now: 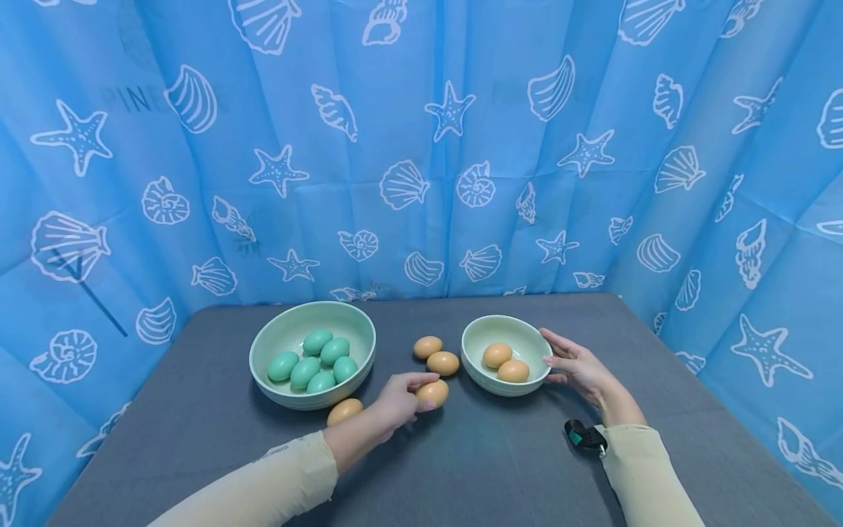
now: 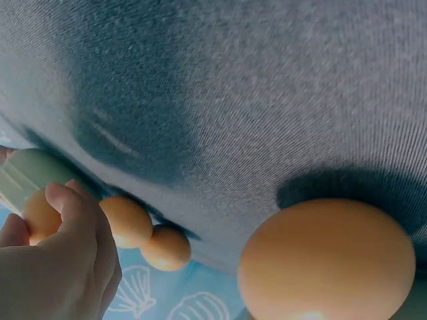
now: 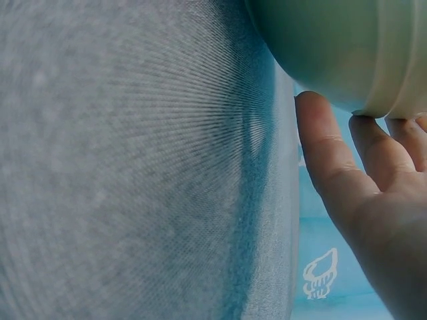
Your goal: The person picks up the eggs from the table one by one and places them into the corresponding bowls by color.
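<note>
And there the left hand (image 1: pixel 397 401) had it, a brown egg (image 1: pixel 435 394) pinched between thumb and fingers, out over the grey tabletop (image 1: pixel 487 468) between the two bowls, nearer the small one! Its long axis ran mostly left to right, the right end tipped slightly up and away from the person; which end was blunter could not be told behind those fingers, nor whether the shell touched the cloth. Just beyond it, two loose brown eggs (image 1: pixel 443 364) sat close together, both lying on their sides, long axes roughly crosswise. Back by the left forearm, another brown egg, the near-left egg (image 1: pixel 343 412), lay right by the large bowl (image 1: pixel 364 369), its long axis slanting, right end farther off. Over on the other side, the right hand (image 1: pixel 588 372) had its fingers spread and fairly straight, tips against the outside of the small bowl (image 1: pixel 487 378) at its right edge, grasping no egg. Inside that bowl, two brown eggs lay side by side, tipped on their sides, while the large bowl carried a cluster of green eggs (image 1: pixel 304 373). A black-and-green device (image 1: pixel 584 437) showed beside the right sleeve (image 1: pixel 642 468), and behind everything hung a blue curtain (image 1: pixel 408 241) patterned with white shells and starfish.
</note>
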`<move>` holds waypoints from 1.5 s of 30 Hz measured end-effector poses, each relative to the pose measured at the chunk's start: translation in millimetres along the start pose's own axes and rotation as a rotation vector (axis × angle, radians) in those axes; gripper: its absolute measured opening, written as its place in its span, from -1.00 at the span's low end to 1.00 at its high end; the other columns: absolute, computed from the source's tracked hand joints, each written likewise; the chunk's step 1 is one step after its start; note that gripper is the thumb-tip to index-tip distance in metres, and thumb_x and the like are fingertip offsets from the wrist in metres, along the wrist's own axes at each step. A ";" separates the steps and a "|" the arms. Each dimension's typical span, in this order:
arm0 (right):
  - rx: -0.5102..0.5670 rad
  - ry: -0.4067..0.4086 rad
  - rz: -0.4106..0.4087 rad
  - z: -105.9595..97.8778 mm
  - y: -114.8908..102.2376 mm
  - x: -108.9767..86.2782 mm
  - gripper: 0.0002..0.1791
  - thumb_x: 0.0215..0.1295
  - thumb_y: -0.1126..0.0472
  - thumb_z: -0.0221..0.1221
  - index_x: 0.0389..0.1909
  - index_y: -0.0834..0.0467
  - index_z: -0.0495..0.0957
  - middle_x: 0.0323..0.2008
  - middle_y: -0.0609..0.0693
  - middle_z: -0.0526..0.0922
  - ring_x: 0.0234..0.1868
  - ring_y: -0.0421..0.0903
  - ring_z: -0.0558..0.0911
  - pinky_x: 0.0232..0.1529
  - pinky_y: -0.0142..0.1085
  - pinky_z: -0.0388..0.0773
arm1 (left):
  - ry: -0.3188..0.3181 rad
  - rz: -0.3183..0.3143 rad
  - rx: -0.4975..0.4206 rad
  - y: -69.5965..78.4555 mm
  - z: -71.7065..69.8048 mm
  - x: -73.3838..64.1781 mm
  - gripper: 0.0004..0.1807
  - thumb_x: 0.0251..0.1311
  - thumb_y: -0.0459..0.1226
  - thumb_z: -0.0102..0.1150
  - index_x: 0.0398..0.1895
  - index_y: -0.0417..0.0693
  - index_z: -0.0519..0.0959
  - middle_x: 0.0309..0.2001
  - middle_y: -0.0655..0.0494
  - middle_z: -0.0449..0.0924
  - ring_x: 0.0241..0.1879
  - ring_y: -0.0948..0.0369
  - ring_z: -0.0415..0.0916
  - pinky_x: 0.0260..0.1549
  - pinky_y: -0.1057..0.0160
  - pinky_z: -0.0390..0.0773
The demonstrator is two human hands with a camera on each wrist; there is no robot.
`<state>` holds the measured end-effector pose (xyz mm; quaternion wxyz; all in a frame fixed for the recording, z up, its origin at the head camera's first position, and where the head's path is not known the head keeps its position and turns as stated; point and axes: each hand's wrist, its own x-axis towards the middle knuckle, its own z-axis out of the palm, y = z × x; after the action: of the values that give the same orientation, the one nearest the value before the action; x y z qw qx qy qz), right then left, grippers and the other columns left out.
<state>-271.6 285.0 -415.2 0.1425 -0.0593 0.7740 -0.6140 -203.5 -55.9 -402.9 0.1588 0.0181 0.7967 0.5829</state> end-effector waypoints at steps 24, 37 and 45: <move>0.009 0.011 -0.006 1.4 -0.7 0.6 -0.18 0.52 0.26 0.04 0.59 0.26 -0.23 0.57 0.32 -0.22 0.52 0.31 0.03 -0.01 -0.35 0.63 | -0.063 0.077 -0.013 26.3 12.8 11.2 -0.48 0.28 -0.44 0.25 0.33 -0.11 0.53 0.24 -0.16 0.52 -0.06 0.14 0.54 -0.28 0.22 0.56; 0.008 0.016 0.003 2.1 0.2 0.8 -0.18 0.52 0.26 0.05 0.60 0.24 -0.22 0.57 0.32 -0.20 0.53 0.32 0.04 0.00 -0.32 0.64 | -0.075 0.078 -0.025 37.2 23.4 20.1 -0.50 0.29 -0.45 0.24 0.32 -0.09 0.54 0.19 -0.11 0.55 -0.12 0.16 0.53 -0.30 0.22 0.53; 0.012 0.012 0.003 1.3 0.6 0.5 -0.18 0.52 0.26 0.04 0.60 0.25 -0.22 0.58 0.32 -0.21 0.53 0.33 0.03 0.01 -0.32 0.63 | -0.067 0.114 -0.023 45.3 28.2 30.3 -0.52 0.30 -0.45 0.23 0.29 -0.06 0.57 0.28 -0.08 0.48 0.03 0.11 0.48 -0.04 -0.01 0.62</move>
<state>-271.7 283.8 -416.1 0.1393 -0.0537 0.7713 -0.6187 -231.6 -8.9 -375.3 0.1522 0.0812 0.7818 0.5992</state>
